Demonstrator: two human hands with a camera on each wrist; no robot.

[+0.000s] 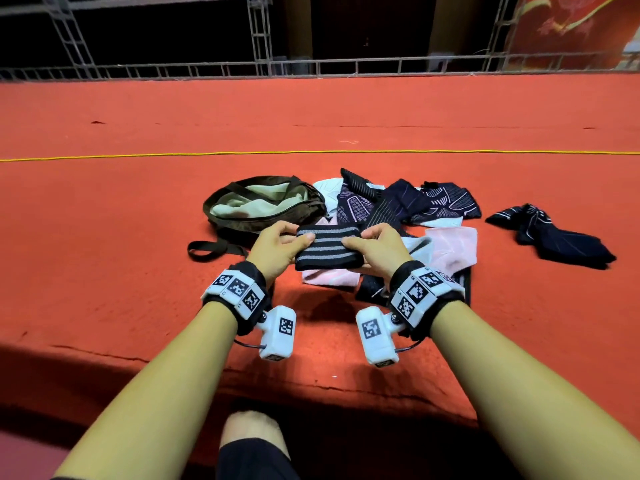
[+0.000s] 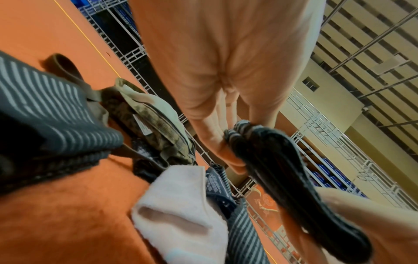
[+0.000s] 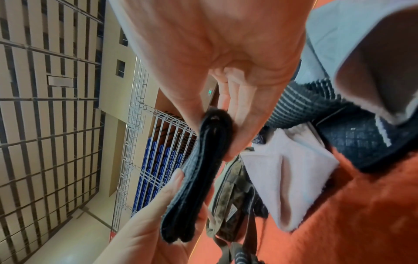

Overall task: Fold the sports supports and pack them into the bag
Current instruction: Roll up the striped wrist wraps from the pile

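A folded black support with grey stripes (image 1: 329, 249) is held just above the red carpet between my two hands. My left hand (image 1: 280, 245) pinches its left end, thumb on top; my right hand (image 1: 375, 247) pinches its right end. From the wrist views the folded support (image 2: 282, 180) (image 3: 199, 175) shows edge-on as several layers, clamped between thumb and fingers at both ends. The olive bag (image 1: 263, 206) lies open on the carpet just behind my left hand. A heap of dark patterned supports (image 1: 408, 202) lies behind my right hand.
Pink supports (image 1: 450, 251) and a pale one (image 1: 327, 190) lie under and around the heap. One more dark support (image 1: 554, 233) lies apart at the right. The bag's strap (image 1: 207, 249) loops out to the left. A yellow cord (image 1: 311, 153) crosses the carpet further back, before a metal truss (image 1: 311, 69).
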